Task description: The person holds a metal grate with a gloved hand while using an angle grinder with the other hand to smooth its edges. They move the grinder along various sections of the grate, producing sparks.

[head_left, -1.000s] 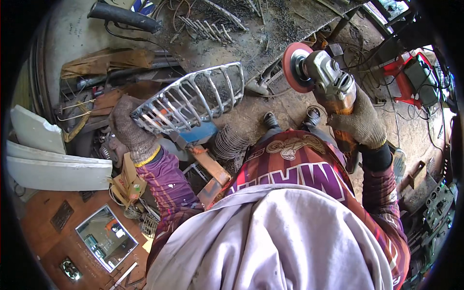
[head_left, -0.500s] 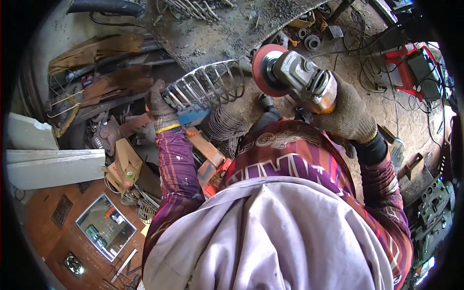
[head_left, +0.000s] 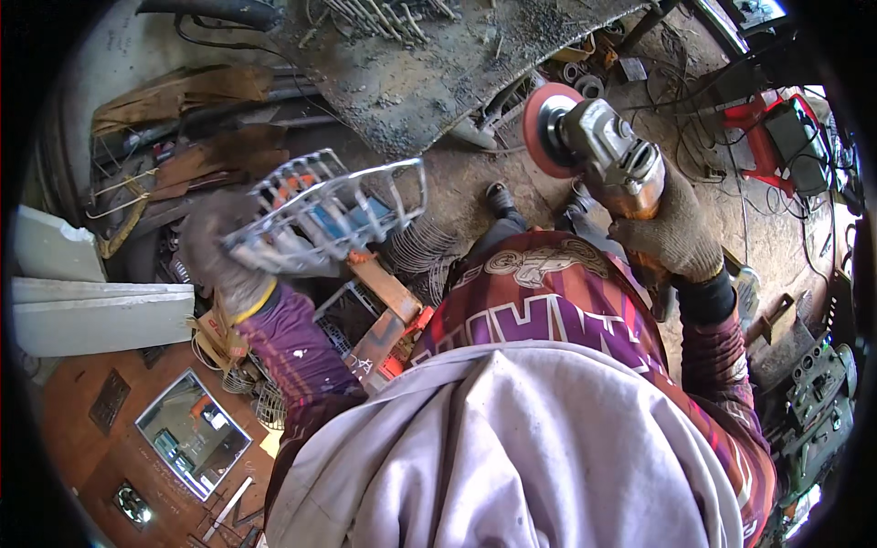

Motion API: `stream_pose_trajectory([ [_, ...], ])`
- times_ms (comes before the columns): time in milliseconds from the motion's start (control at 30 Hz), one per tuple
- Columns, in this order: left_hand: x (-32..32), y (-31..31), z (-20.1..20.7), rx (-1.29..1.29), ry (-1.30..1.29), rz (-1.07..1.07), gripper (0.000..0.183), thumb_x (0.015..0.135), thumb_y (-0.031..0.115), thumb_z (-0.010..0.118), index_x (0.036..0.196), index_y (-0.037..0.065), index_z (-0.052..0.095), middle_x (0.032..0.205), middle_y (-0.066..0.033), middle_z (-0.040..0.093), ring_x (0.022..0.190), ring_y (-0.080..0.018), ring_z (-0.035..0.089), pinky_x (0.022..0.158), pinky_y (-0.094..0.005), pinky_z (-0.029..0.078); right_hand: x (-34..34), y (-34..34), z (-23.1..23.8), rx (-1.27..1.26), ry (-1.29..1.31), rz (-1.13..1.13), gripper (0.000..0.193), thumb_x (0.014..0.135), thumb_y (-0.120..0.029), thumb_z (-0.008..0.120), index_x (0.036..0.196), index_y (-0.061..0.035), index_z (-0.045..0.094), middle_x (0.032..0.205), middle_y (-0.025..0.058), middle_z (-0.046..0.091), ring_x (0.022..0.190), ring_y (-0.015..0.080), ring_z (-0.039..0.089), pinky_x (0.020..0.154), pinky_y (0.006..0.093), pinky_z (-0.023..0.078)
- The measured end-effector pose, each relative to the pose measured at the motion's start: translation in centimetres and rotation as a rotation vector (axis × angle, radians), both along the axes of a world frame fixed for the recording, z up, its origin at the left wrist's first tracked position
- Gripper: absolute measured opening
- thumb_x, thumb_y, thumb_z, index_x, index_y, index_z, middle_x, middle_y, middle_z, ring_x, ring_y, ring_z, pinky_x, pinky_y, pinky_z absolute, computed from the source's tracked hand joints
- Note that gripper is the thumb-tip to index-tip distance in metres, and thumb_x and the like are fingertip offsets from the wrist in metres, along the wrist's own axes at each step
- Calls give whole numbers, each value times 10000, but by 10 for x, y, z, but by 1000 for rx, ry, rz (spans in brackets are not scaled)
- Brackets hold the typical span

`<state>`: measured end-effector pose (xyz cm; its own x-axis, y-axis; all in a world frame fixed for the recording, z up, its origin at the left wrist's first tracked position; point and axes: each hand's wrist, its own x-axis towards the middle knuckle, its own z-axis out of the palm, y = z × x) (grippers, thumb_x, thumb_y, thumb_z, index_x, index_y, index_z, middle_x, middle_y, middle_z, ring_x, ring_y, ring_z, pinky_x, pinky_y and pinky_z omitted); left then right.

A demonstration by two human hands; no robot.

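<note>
My gloved left hand (head_left: 224, 247), partly smeared by motion, grips one end of a shiny metal wire rack (head_left: 343, 212), shaped like a basket of bent rods. The rack is held out in the air, left of my body. In my gloved right hand (head_left: 671, 224) is an angle grinder (head_left: 612, 151), its body grey and worn. A reddish disc (head_left: 551, 131) is fitted to the grinder and faces left, apart from the rack. Whether the disc spins cannot be told.
Ahead stands a dusty metal table (head_left: 393, 100) with several bent rods (head_left: 388, 16) on it. Coiled wire rings (head_left: 425, 256) lie on the floor beside an orange-brown metal beam (head_left: 388, 288). A red-framed machine (head_left: 776, 137) with loose cables stands at the right; pale boards (head_left: 100, 320) lean at the left.
My left hand has swung left and nearer, carrying and turning the wire rack away from the disc. The grinder in my right hand has shifted slightly right.
</note>
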<state>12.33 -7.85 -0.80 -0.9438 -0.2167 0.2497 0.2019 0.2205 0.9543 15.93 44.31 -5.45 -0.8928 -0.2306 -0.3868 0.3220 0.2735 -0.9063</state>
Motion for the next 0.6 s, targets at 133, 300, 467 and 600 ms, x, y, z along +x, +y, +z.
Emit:
stream_pose_trajectory([
  [133, -22, 41, 77, -271, 355, -110, 313, 892, 294, 647, 788, 0, 629, 754, -138, 671, 683, -229, 648, 593, -337, 507, 0, 10, -5, 36, 28, -25, 747, 651, -164, 874, 1311, -15, 557, 1218, 124, 668, 1105, 213, 633, 987, 371, 484],
  [300, -47, 108, 70, -774, 747, -88, 309, 905, 288, 629, 727, 36, 611, 732, -121, 658, 630, -227, 617, 568, -356, 487, 1, 13, -3, 29, 82, -90, 775, 629, -171, 864, 1322, -25, 547, 1214, 126, 666, 1103, 211, 631, 987, 370, 481],
  [467, -41, 147, 30, -950, 732, -280, 238, 910, 176, 591, 727, 26, 621, 733, -117, 642, 623, -257, 612, 598, -402, 493, 7, 24, -3, 71, 62, -81, 783, 618, -207, 887, 1302, -27, 552, 1208, 134, 669, 1100, 211, 638, 974, 365, 489],
  [600, -33, 146, 6, -1073, 734, -220, 258, 921, 191, 576, 706, 49, 594, 713, -101, 611, 669, -262, 600, 652, -413, 497, 13, 34, -13, 65, 49, -92, 797, 611, -221, 913, 1295, -23, 555, 1194, 121, 674, 1087, 206, 639, 972, 361, 490],
])
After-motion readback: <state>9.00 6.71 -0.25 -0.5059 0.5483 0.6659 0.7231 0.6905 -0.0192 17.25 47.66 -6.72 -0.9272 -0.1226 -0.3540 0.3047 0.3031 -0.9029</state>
